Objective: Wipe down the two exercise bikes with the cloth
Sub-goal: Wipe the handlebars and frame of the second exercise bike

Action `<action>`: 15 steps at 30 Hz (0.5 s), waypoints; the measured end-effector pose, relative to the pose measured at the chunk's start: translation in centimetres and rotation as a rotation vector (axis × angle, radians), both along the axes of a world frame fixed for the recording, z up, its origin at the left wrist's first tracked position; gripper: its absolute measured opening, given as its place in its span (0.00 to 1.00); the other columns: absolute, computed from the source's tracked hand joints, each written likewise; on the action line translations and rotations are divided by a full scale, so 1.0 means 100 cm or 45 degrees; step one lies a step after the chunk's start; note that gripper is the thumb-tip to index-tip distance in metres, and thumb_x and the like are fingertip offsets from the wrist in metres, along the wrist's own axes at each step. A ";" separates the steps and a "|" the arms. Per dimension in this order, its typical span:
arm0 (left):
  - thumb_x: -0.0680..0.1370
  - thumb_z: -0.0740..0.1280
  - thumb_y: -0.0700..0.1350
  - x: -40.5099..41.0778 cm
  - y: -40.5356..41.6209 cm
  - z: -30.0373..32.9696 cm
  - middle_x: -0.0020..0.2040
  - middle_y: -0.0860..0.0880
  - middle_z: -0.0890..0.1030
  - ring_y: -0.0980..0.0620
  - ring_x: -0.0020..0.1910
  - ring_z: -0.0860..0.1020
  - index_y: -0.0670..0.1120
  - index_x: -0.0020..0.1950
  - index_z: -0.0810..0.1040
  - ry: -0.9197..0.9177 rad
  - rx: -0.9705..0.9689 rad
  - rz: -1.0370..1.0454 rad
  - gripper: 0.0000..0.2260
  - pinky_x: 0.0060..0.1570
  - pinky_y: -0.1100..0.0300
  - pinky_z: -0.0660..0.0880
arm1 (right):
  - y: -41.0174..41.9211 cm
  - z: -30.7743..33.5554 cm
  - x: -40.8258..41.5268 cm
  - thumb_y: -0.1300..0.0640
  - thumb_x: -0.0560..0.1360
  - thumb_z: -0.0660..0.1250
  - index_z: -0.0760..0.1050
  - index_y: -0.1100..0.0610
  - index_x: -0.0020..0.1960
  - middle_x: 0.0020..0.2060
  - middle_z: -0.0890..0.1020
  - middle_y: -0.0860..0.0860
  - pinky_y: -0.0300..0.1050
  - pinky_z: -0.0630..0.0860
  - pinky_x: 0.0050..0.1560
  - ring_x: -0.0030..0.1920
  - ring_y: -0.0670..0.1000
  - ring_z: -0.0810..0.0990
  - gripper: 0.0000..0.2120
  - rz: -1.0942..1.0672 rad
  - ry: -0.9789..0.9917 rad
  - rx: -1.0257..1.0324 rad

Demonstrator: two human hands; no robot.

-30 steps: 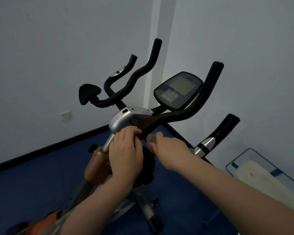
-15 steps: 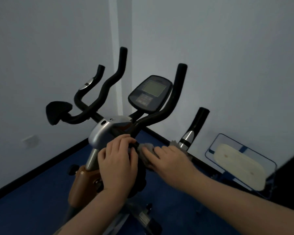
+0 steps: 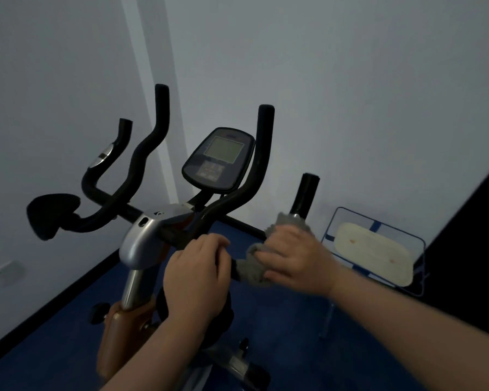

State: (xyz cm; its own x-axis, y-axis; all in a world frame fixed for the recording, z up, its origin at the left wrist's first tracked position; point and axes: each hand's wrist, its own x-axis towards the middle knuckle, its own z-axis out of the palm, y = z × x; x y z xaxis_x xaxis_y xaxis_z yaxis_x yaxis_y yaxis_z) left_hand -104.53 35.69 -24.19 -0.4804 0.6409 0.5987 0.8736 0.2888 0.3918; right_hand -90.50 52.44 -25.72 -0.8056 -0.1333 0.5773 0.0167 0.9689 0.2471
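Observation:
An exercise bike (image 3: 141, 244) with a silver stem cover and black handlebars (image 3: 141, 165) stands in front of me, its console (image 3: 219, 159) tilted toward me. My left hand (image 3: 195, 280) grips the black handlebar just right of the silver cover. My right hand (image 3: 291, 258) holds a grey cloth (image 3: 251, 270) wrapped round the right side of the handlebar, below the upright grip (image 3: 305, 193) with a silver band. Only one bike shows.
Blue carpet (image 3: 280, 334) covers the floor and white walls meet in a corner behind the bike. A blue-framed rack with a pale pad (image 3: 373, 255) leans against the right wall. A wall socket (image 3: 7, 273) sits low at the left. Something dark (image 3: 477, 249) fills the right edge.
My right hand has slid the cloth rightward along the handlebar toward the silver-banded grip. The left hand keeps its hold. My head has shifted, so the bike's place in view changed.

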 end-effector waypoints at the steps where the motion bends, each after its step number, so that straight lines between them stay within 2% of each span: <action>1: 0.74 0.70 0.39 0.000 0.001 0.000 0.38 0.56 0.79 0.56 0.31 0.75 0.49 0.46 0.79 0.006 0.008 -0.005 0.06 0.35 0.61 0.67 | 0.017 0.015 0.002 0.50 0.80 0.61 0.82 0.59 0.50 0.46 0.82 0.55 0.53 0.70 0.63 0.48 0.56 0.79 0.16 0.020 -0.052 0.029; 3: 0.76 0.67 0.41 0.000 0.000 0.001 0.38 0.56 0.79 0.57 0.31 0.75 0.50 0.46 0.79 0.010 0.026 -0.014 0.04 0.34 0.62 0.66 | 0.038 0.034 0.003 0.53 0.79 0.61 0.82 0.62 0.49 0.45 0.82 0.57 0.52 0.69 0.63 0.47 0.58 0.80 0.15 -0.094 0.010 -0.054; 5: 0.77 0.61 0.46 0.001 0.000 0.002 0.37 0.57 0.78 0.58 0.30 0.74 0.50 0.46 0.79 -0.011 0.020 -0.005 0.07 0.33 0.63 0.65 | 0.030 0.025 -0.002 0.57 0.77 0.62 0.81 0.63 0.47 0.45 0.80 0.57 0.52 0.67 0.66 0.47 0.58 0.79 0.12 -0.260 0.219 -0.284; 7: 0.77 0.58 0.49 0.000 0.000 0.002 0.36 0.58 0.77 0.58 0.29 0.73 0.51 0.46 0.79 -0.014 0.005 -0.006 0.10 0.31 0.64 0.63 | -0.007 -0.003 -0.012 0.58 0.77 0.61 0.80 0.62 0.49 0.51 0.78 0.57 0.52 0.66 0.68 0.56 0.57 0.76 0.11 -0.416 0.451 -0.605; 8: 0.77 0.58 0.48 0.000 0.000 0.003 0.35 0.58 0.76 0.59 0.29 0.72 0.51 0.45 0.79 -0.014 0.001 -0.015 0.10 0.31 0.65 0.63 | -0.030 -0.018 -0.018 0.56 0.79 0.60 0.79 0.59 0.55 0.59 0.76 0.56 0.49 0.62 0.71 0.65 0.55 0.71 0.12 -0.487 0.552 -0.768; 9: 0.78 0.60 0.47 0.000 0.000 0.003 0.35 0.58 0.76 0.59 0.29 0.72 0.51 0.45 0.78 -0.017 -0.002 -0.026 0.08 0.30 0.66 0.62 | -0.054 -0.032 -0.023 0.54 0.80 0.58 0.76 0.55 0.63 0.66 0.71 0.52 0.42 0.57 0.74 0.71 0.52 0.64 0.14 -0.541 0.637 -0.923; 11: 0.77 0.64 0.45 0.000 0.001 0.002 0.36 0.59 0.76 0.61 0.29 0.71 0.51 0.46 0.79 -0.036 -0.018 -0.047 0.04 0.30 0.65 0.65 | -0.087 -0.045 -0.030 0.50 0.82 0.53 0.62 0.44 0.74 0.75 0.58 0.45 0.34 0.51 0.74 0.77 0.47 0.53 0.20 -0.551 0.751 -1.206; 13: 0.76 0.65 0.46 -0.001 0.004 0.004 0.40 0.60 0.78 0.62 0.31 0.72 0.52 0.49 0.79 -0.111 -0.058 -0.069 0.04 0.32 0.63 0.69 | -0.087 -0.032 -0.040 0.47 0.83 0.51 0.49 0.34 0.75 0.77 0.49 0.40 0.34 0.53 0.73 0.77 0.43 0.50 0.23 -0.570 0.842 -1.415; 15: 0.77 0.64 0.47 0.002 0.014 0.010 0.43 0.62 0.78 0.62 0.34 0.74 0.56 0.51 0.77 -0.312 -0.075 -0.107 0.05 0.34 0.64 0.69 | -0.068 -0.006 -0.049 0.48 0.83 0.51 0.42 0.32 0.73 0.77 0.47 0.40 0.38 0.56 0.72 0.75 0.41 0.52 0.25 -0.688 0.906 -1.518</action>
